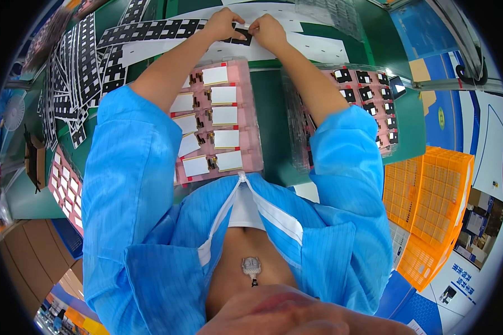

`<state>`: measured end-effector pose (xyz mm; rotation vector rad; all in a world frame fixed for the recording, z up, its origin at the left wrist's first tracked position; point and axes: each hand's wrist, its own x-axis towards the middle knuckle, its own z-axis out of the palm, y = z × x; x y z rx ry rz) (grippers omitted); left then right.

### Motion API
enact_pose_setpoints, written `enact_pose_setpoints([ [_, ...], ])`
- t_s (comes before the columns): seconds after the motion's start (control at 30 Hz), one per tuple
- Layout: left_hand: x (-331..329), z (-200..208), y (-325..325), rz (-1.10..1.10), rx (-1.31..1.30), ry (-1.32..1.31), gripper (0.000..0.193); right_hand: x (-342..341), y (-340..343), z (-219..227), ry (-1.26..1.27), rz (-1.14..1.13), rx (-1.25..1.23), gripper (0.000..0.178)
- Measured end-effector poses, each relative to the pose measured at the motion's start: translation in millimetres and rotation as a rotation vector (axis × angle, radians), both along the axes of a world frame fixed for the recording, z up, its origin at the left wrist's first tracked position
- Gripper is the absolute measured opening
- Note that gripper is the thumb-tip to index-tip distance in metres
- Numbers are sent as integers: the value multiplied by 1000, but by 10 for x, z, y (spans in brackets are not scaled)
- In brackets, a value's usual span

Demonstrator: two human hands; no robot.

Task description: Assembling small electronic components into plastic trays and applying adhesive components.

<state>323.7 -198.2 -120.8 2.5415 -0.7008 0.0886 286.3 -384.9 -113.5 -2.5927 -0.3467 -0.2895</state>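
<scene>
At the far side of the bench, both hands are over a white backing strip (167, 30) with rows of black die-cut pieces. My left hand (222, 25) rests on the strip, its thumb and forefinger apart on either side of a gap. Close to its right, my right hand (268, 32) has its fingertips pinched together at the strip's edge, beside a black piece (242, 38). Whatever is between those fingertips is too small to make out. Under the hands lies a plain white sheet (313, 49).
Nearer me, a pink tray (251, 123) holds white flat parts with small connectors. To its right stands a clear tray stack (299, 128) beside parts with black pieces (369, 95). More black-and-white strips (78, 72) pile up at left. An orange crate (430, 195) stands at right.
</scene>
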Motion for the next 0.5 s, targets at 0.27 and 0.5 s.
enact_pose_setpoints([
  [0.27,200,-540,519,-291,-410,-305,58,-373,-385,1017,57,193,376,10],
  [0.5,-953,669,729,-366,-812,327,22,-2686,-423,1670,137,157,768,13],
])
